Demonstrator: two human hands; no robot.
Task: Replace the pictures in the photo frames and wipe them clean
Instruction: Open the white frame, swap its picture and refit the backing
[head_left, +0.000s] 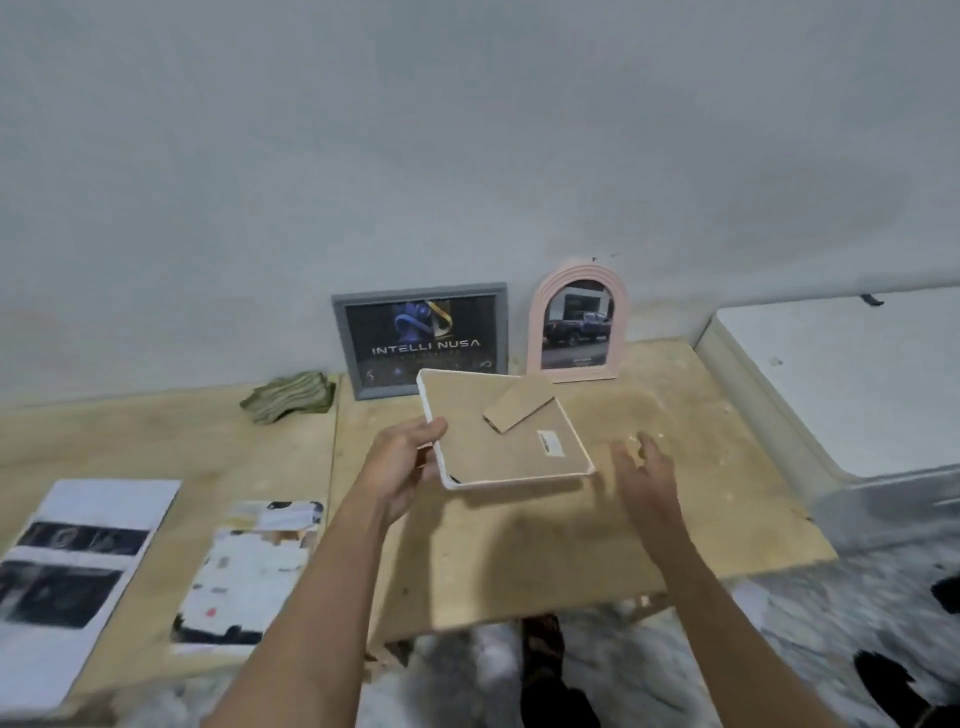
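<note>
The white photo frame (506, 431) shows only its cardboard back; its front is hidden. It covers the grey frame's (421, 340) lower right corner. The two printed sheets (78, 571) are blurred, the left one cut off by the picture's edge.

Both forearms bare to the lower frame edge; no sleeve in view. Left hand (402, 462) and right hand (647, 480) bare: no glove, ring, watch or wristband visible. Motion blur on right hand; fingernail detail not resolvable. No markings seen on either arm.
</note>
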